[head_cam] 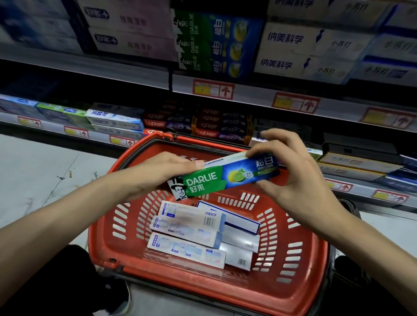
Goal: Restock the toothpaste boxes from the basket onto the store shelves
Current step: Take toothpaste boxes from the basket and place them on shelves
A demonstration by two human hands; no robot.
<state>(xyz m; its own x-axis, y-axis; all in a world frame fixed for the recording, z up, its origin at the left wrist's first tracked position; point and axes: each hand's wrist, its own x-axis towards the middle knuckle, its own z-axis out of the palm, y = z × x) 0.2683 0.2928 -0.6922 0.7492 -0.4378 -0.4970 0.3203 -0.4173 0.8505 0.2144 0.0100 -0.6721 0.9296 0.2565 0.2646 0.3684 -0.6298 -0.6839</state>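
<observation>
Pale grey floor (22,173) lies open at the left, below the long white shelf edges (87,69) and their red price tags. The left grip (164,170) clasps the lower end of a green-and-blue cardboard Darlie toothpaste box (216,179), thumb on top; the right grip (295,176) pinches its raised end. The box is held tilted above the red slotted plastic basket (294,257), which holds several white-and-blue toothpaste boxes (187,228) lying flat
</observation>
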